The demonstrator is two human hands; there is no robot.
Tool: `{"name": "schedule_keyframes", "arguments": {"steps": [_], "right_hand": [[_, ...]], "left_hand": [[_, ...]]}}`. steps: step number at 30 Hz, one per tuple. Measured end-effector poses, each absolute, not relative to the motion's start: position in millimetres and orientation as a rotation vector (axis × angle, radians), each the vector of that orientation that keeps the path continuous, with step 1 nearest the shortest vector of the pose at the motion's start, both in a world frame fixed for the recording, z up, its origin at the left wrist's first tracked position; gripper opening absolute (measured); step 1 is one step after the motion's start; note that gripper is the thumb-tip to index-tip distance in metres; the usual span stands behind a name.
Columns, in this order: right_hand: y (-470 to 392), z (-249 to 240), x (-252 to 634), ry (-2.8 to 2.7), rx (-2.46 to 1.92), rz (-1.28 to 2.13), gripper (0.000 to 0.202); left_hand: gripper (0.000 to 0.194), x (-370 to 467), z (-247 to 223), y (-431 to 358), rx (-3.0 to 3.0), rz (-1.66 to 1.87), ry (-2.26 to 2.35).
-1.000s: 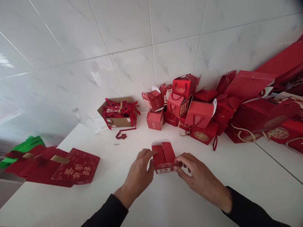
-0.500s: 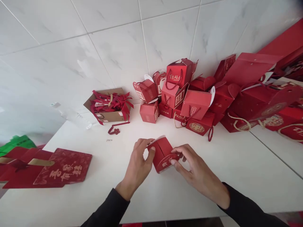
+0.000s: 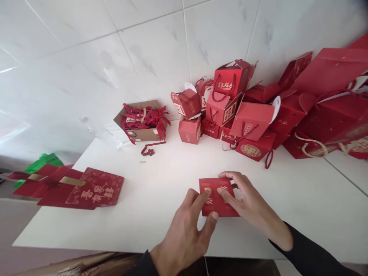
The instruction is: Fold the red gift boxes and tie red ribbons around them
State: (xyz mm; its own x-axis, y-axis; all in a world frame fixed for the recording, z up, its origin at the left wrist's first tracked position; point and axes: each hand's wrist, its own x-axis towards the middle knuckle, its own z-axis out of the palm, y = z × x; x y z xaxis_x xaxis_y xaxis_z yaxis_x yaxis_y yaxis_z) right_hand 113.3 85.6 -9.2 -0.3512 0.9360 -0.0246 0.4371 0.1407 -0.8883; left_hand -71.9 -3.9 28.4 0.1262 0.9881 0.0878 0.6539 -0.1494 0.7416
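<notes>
1. Box (image 3: 212,207) rests on the white worktop (image 3: 138,207), nearer its front edge than its back edge, with its printed red top facing up.
2. Light, marbled tiles cover the wall (image 3: 158,50) along the back edge; a seam crosses the worktop towards its right end.
3. Stacked red boxes (image 3: 230,111), many with cord handles, crowd the back edge from the middle rightward.
4. Left of them stands an open carton (image 3: 142,135) filled with red ribbons (image 3: 148,117). A clear bottle (image 3: 112,138) is near the back left corner; a red flower piece (image 3: 148,152) and a small clip (image 3: 142,162) lie just in front of the carton.
5. Red bags (image 3: 60,188) overhang the left edge, and a green bag (image 3: 43,163) shows beyond it.
6. Left hand (image 3: 186,230) touches the box from its near left side, index finger on the top and thumb by the near edge. It is not clenched; whether it grips cannot be told.
7. Right hand (image 3: 253,199) is grasping the box from its right side, thumb on the top and a finger over the far edge.
</notes>
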Motion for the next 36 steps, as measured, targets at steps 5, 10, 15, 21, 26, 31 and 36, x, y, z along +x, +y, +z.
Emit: {"name": "schedule_keyframes", "arguments": {"steps": [5, 10, 15, 21, 26, 31, 36], "right_hand": [[82.8, -10.4, 115.7, -1.822, -1.335, 1.234, 0.047], [78.2, -15.9, 116.9, -1.871, -1.369, 1.246, 0.050], [75.4, -29.6, 120.0, -1.847, -1.411, 1.198, 0.048], [75.3, -46.1, 124.6, -1.843, -1.386, 1.166, 0.047], [78.5, -55.8, 125.5, -1.869, -1.340, 1.153, 0.045], [77.9, -51.5, 123.9, -1.847, -1.355, 1.181, 0.043], [73.4, -38.4, 122.3, -1.803, -1.399, 1.216, 0.043]], "left_hand": [[0.028, -107.8, 41.4, 39.4, 1.751, 0.677, 1.883], [0.023, -195.9, 39.4, 123.1, 1.386, 0.820, 2.471], [0.035, -236.7, 28.3, 170.1, 1.147, 0.967, 2.722], [0.044, -237.3, 30.4, 204.1, 1.057, 1.131, 2.928], [0.033, -266.5, 43.9, 213.4, 1.158, 1.093, 2.943], [0.022, -285.2, 73.1, 211.4, 1.252, 1.253, 2.932], [0.013, -266.9, 151.6, 202.3, 1.302, 1.654, 2.917]]}}
